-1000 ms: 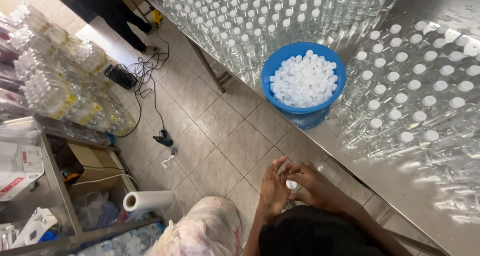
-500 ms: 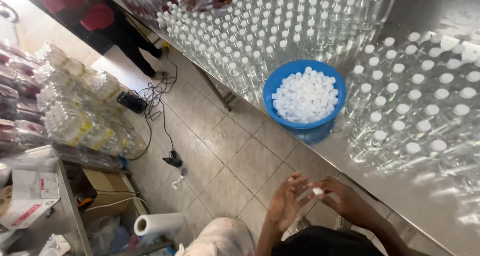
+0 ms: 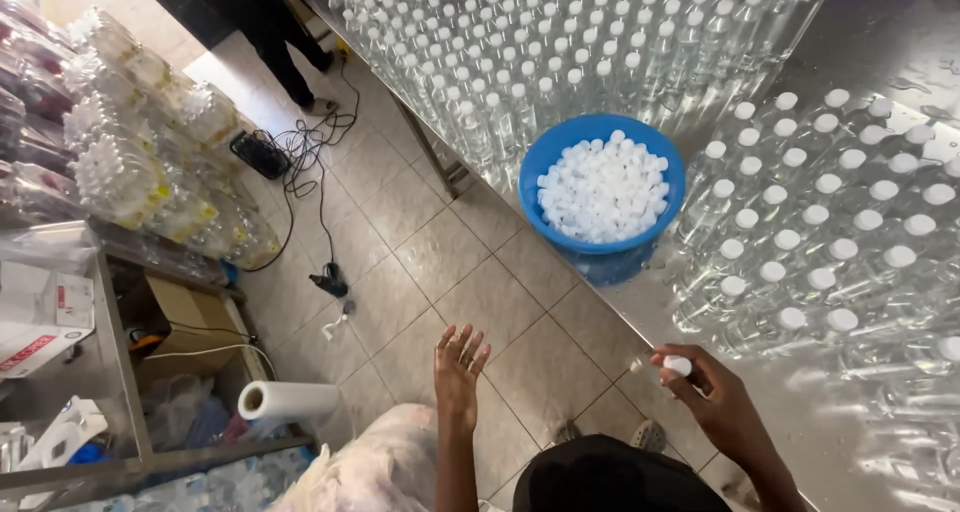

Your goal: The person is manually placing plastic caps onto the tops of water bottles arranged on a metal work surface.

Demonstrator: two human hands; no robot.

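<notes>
**Cap in my right hand, left hand empty**

My right hand (image 3: 722,402) pinches a white cap (image 3: 677,365) between its fingertips, at the metal table (image 3: 900,32) edge, just below the blue bowl (image 3: 560,152) of caps. My left hand (image 3: 458,367) hangs spread and empty over the tiled floor (image 3: 420,242), left of the bowl. Capped clear bottles (image 3: 800,232) crowd right of the bowl.

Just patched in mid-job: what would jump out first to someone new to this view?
First, the mass of clear capped bottles covering the steel table, with a blue tub of white caps at its near edge. Below, the right hand pinches a white cap on a bottle, while the left hand hangs open over the tiled floor.
</notes>
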